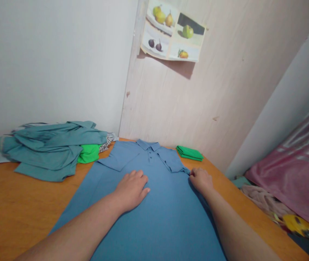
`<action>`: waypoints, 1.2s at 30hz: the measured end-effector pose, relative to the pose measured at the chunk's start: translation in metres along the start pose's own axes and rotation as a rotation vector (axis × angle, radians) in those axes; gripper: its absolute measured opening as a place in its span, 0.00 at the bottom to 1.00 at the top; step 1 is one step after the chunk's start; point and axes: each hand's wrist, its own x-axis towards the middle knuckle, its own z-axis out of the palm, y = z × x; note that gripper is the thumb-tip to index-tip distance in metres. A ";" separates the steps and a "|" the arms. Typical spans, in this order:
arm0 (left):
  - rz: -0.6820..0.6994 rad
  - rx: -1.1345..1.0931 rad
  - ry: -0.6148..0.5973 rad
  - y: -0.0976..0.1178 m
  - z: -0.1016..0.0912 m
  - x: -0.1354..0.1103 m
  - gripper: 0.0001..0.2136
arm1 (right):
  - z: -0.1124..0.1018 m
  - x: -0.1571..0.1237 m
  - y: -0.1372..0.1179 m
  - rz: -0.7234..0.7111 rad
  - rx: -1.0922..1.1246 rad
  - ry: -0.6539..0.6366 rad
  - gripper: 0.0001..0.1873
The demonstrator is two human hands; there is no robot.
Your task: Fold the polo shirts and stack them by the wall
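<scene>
A blue polo shirt [160, 214] lies spread front side up on the table, its collar and buttons toward the wall. Both short sleeves are turned inward over the chest. My left hand [134, 190] rests flat on the middle of the shirt, fingers stretched and a little apart. At the shirt's right edge, just below the right sleeve, my right hand [201, 180] is closed, with the fabric pinched between thumb and fingers.
On the orange wooden table [13, 206], a loose heap of teal clothes [48, 145] with a bright green piece [89, 153] sits at the left. A folded green cloth [189, 153] lies at the back right. A fruit poster [173, 32] hangs on the wall. Pink fabric [290, 174] is at the far right.
</scene>
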 end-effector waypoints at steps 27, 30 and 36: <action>-0.022 0.002 -0.017 0.003 0.000 0.000 0.12 | 0.014 0.007 -0.004 -0.091 0.034 0.050 0.16; -0.016 0.003 -0.012 0.003 -0.001 0.000 0.12 | 0.019 0.009 -0.003 -0.095 0.048 0.028 0.16; -0.021 -0.020 -0.012 0.003 -0.002 0.000 0.12 | 0.023 0.011 -0.001 -0.078 0.049 0.014 0.15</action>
